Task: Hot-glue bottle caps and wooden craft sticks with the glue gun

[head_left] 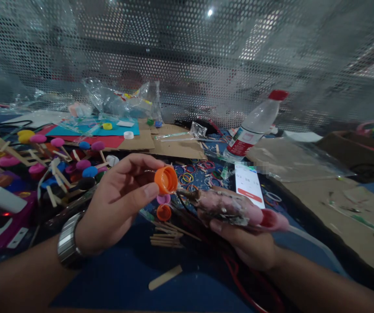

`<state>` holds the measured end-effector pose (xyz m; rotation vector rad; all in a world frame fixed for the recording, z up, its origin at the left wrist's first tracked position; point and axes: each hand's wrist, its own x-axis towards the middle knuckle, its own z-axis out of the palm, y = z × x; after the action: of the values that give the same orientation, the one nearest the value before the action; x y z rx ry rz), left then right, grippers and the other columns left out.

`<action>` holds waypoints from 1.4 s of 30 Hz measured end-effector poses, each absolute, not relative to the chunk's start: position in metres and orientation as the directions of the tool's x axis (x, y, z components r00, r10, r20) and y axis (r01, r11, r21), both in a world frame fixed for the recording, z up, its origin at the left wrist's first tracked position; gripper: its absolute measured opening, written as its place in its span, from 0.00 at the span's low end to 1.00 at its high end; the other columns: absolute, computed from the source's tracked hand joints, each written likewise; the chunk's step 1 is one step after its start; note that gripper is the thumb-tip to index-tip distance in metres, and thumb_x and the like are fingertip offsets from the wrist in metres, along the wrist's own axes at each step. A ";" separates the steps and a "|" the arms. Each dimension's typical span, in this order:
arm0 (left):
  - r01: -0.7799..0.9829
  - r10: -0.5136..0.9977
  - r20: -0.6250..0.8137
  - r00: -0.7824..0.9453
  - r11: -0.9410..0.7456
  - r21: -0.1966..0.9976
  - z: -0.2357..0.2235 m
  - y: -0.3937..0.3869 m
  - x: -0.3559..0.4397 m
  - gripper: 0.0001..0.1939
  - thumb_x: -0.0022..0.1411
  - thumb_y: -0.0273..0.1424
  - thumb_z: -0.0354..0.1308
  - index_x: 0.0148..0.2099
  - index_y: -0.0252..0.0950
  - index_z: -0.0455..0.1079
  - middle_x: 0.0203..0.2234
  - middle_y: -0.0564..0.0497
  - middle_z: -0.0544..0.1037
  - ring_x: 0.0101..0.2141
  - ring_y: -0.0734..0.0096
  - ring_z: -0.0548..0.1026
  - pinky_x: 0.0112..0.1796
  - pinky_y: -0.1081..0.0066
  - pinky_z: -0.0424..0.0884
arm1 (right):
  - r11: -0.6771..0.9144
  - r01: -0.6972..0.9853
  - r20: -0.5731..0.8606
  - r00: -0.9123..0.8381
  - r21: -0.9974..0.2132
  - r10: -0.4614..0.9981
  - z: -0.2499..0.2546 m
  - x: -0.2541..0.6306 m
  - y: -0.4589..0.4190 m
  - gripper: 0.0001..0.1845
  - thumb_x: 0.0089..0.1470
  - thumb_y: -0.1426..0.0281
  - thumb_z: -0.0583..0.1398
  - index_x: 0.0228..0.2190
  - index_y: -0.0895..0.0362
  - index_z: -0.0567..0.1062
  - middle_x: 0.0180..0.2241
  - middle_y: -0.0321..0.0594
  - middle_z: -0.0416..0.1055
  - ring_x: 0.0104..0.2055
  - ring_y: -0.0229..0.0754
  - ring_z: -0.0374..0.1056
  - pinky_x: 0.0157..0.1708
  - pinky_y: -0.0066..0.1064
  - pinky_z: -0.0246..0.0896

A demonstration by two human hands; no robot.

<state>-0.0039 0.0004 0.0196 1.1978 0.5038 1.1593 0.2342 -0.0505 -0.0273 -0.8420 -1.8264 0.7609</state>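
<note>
Between the thumb and fingers of my left hand (118, 200) is an orange bottle cap (166, 180), its hollow side facing me. My right hand (248, 243) is wrapped around a pink glue gun (232, 206) with dried glue on its body. The gun's dark nozzle points left, close to the cap's rim; whether they touch I cannot tell. A clear glue stick (317, 243) trails from the gun's rear. Below the held cap lie a second orange cap (164, 212) and a pink cap (163, 199), near several wooden sticks (165, 238).
At left is a pile of sticks with coloured caps (59, 165). A flat wooden stick (165, 278) lies in front. A tilted bottle (252, 126) and a phone (248, 184) are behind my right hand. Loose rubber bands (187, 178) lie mid-table; cardboard (177, 145) lies farther back.
</note>
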 end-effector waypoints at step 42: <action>-0.446 0.883 0.278 0.378 -0.089 0.890 0.018 0.001 -0.005 0.09 0.57 0.30 0.72 0.41 0.39 0.81 0.36 0.50 0.81 0.33 0.76 0.76 0.30 0.83 0.73 | 0.432 0.107 0.414 -0.157 -0.896 0.897 -0.032 0.227 -0.058 0.16 0.61 0.66 0.64 0.50 0.38 0.81 0.33 0.34 0.76 0.30 0.42 0.72 0.49 0.41 0.71</action>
<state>-0.0052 0.0006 0.0181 1.1984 0.4731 1.1794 0.2265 -0.0584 -0.0320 -0.9058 -1.5820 0.8958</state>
